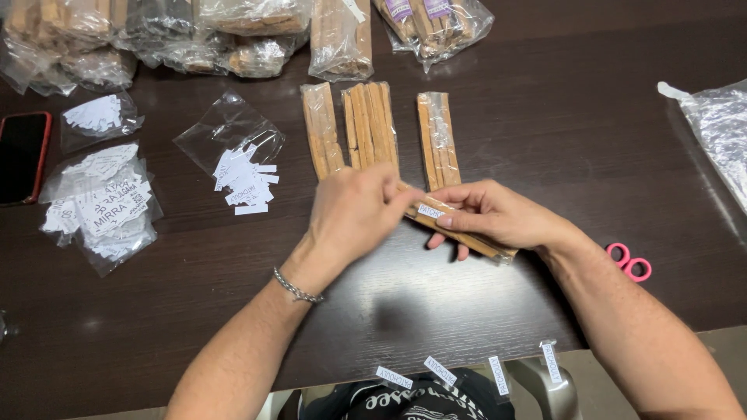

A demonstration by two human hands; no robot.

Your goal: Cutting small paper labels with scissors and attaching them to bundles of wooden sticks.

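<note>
My right hand (498, 216) grips a clear packet of tan wooden sticks (481, 243), held slanted just above the dark table (467, 303). My left hand (354, 210) meets the packet's near end, fingertips next to a small white paper label (430, 211) on it. Behind my hands, three more clear packets of sticks lie side by side: a left packet (321, 128), a middle packet (371, 124) and a right packet (438, 136). A bracelet sits on my left wrist.
Clear bags of white labels lie at left (101, 204) and centre-left (233, 144). A red-cased phone (22, 155) is at the far left. Bagged stick bundles (194, 35) line the back. Pink scissors (630, 262) lie right. Several label strips (498, 373) stick to the table's front edge.
</note>
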